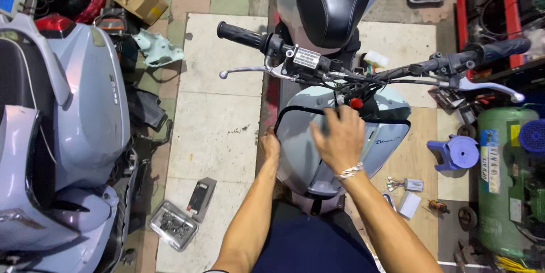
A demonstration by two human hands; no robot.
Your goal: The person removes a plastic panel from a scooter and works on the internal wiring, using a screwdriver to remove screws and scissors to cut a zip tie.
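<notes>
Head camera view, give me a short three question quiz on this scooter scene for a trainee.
1. True or false: the right hand lies flat on the scooter's pale front panel.
2. Where is the left hand? A) on the handlebar grip B) at the panel's left edge C) on the metal tray
3. What colour is the small stool on the floor?

Key: 1 true; 2 B; 3 blue.
</notes>
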